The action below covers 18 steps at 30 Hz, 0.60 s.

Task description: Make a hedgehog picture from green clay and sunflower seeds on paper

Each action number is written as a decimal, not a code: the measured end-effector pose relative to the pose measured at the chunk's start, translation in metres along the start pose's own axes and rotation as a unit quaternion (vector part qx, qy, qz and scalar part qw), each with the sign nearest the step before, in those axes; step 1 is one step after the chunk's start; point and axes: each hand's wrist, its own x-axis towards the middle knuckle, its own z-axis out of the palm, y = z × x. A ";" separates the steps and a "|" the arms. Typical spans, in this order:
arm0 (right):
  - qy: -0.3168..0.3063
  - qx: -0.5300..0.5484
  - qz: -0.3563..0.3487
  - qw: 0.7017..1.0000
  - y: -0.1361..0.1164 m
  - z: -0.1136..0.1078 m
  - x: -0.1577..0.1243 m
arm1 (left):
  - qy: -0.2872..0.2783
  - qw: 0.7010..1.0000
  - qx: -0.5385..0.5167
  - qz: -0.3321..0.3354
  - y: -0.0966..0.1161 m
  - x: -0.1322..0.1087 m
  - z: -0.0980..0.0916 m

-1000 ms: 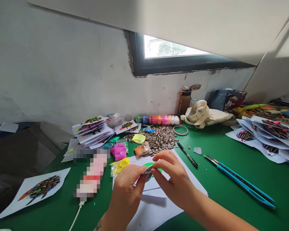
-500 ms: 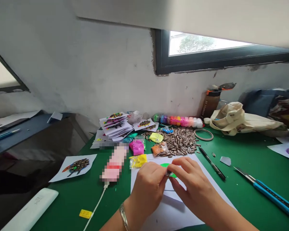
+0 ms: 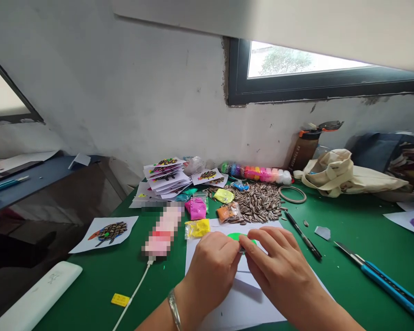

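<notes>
a craft workroom with a low window (image 3: 279, 59) in a rough plaster wall (image 3: 124, 92). a green mat (image 3: 89, 285) covers the bench, which is spread with striped seeds (image 3: 258, 204), clay packets (image 3: 196, 209), a craft knife (image 3: 389, 287) and stacked seed pictures (image 3: 165, 177) on paper.

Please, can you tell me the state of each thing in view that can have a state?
Left hand: closed, fingers pinching a small grey piece.
Right hand: closed, fingers pinching the same piece.
Green circle: flat on white paper, partly under the fingers.
Utility knife: blade out, lying on the table.
Sunflower seeds: loose in a heap.
Canvas tote bag: slumped, crumpled.
</notes>
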 end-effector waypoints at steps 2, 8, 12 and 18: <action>0.001 -0.012 -0.012 1.000 0.000 0.002 -0.001 | -0.008 1.000 0.011 -0.002 0.000 0.000 0.000; 0.021 -0.017 -0.016 1.000 -0.003 0.006 -0.005 | -0.023 0.999 -0.004 -0.027 0.003 -0.001 -0.003; 0.015 0.029 0.002 0.999 -0.003 0.002 -0.002 | -0.035 0.995 -0.069 -0.064 0.007 0.002 -0.009; -0.049 0.141 0.094 0.984 -0.001 -0.001 0.001 | -0.076 0.982 -0.140 -0.104 0.009 0.008 -0.015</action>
